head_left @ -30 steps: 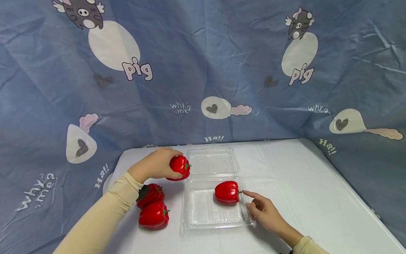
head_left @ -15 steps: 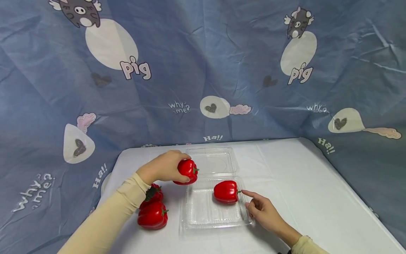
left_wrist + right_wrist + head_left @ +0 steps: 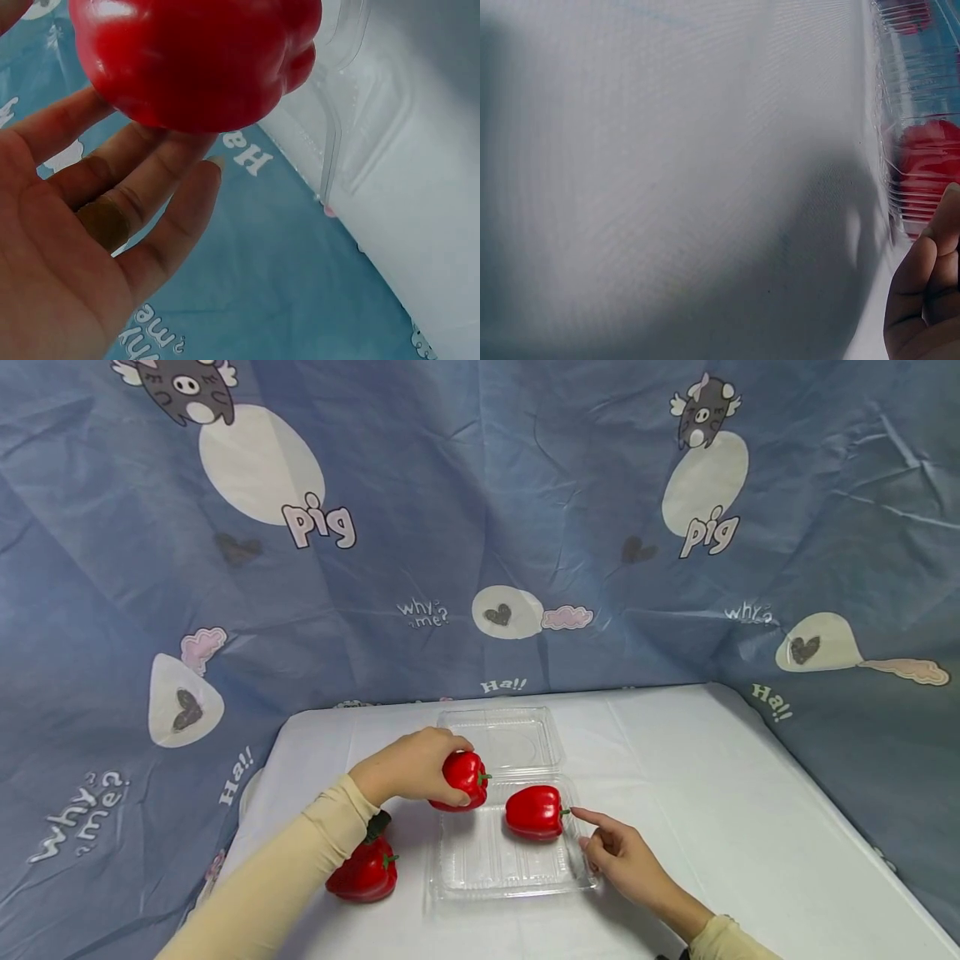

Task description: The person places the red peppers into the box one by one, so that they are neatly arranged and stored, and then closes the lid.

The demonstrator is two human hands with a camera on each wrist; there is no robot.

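- While the left hand (image 3: 416, 764) was curled round the held pepper (image 3: 463, 777) at the left side of the clear box (image 3: 517, 891), the boxed pepper (image 3: 534, 814) lay on its side within, stem toward the right hand (image 3: 626, 860) (head view).
- Right hand: index finger extended close by the stem, thumb bent near the wall; could not tell whether it gripped the rim.
- Progress, judged: early; one pepper was in, a second was held and not yet set down. The table pepper (image 3: 367, 872) remained outside, and the lid (image 3: 502, 739) lay folded back.
- Hidden: the left sleeve (image 3: 270, 868) covered part of the table pepper and of a dark green item (image 3: 377, 827); whether more lay behind was unclear. Height of the held pepper above the box could not be read.
- Left wrist view: fingers were spread beneath the held pepper, whose top was cut off; box edge faint.
- Right wrist view: mostly tablecloth (image 3: 667, 150); hand cut off at right, red showing through the ribbed box wall.
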